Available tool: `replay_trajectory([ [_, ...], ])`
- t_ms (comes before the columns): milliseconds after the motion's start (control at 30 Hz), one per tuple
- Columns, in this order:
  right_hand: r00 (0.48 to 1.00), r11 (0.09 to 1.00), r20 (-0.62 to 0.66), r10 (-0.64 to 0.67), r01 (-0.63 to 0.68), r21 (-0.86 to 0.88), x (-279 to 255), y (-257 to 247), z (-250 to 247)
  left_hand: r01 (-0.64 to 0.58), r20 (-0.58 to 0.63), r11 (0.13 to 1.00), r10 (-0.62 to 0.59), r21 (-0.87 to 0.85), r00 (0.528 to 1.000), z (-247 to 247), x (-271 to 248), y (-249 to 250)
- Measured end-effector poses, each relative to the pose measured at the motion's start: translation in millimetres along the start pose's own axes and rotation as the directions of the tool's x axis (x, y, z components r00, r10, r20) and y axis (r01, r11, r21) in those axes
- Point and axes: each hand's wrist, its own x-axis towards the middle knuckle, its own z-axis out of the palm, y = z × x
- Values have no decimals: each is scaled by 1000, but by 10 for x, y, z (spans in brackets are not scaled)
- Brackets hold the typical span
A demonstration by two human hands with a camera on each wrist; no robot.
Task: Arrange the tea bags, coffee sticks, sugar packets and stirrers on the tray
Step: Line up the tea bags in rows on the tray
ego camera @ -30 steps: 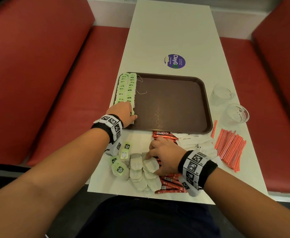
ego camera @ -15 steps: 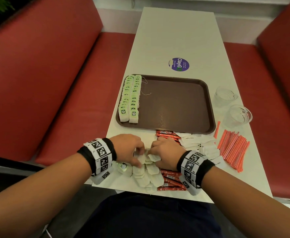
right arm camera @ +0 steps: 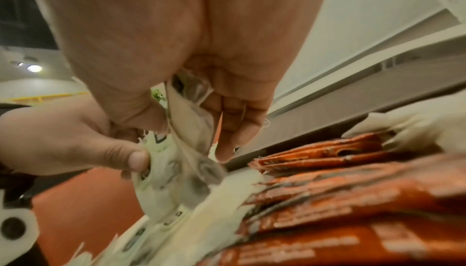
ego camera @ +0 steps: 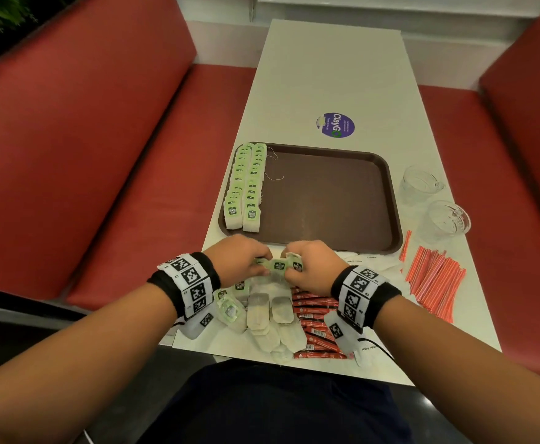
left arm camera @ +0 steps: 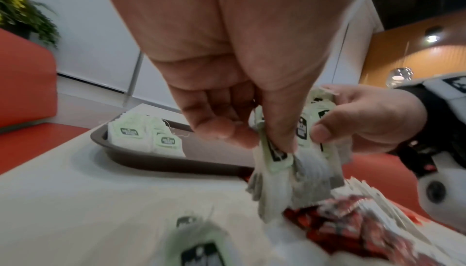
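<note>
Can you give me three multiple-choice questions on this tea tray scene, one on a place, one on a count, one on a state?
1. Where on the tray do the placed tea bags lie?
A. left edge
B. right edge
C. middle

2. How many clear glass cups stand right of the tray?
A. one
B. two
C. four

3. What are both hands doing?
A. resting flat
B. lifting the tray
C. holding a bunch of tea bags

Answers: 1 A, two rows run along the left rim. 2 B, two cups stand there. 3 C, the left hand and right hand pinch the bunch between them.
</note>
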Motion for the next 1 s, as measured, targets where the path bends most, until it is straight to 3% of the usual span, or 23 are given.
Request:
replay_trajectory([
  [167, 996, 990, -65, 63, -54, 131, 105, -33, -67, 34, -90, 980, -52, -194, 995, -122, 29, -32],
  [700, 990, 952, -135, 27, 16, 305, 386, -42, -135, 46, -212, 952, -114, -303, 971, -293, 142, -85],
  [1000, 977, 921, -186, 106, -26, 388, 516, 31, -215, 15, -262, 897, -145, -442, 954, -482, 196, -134],
])
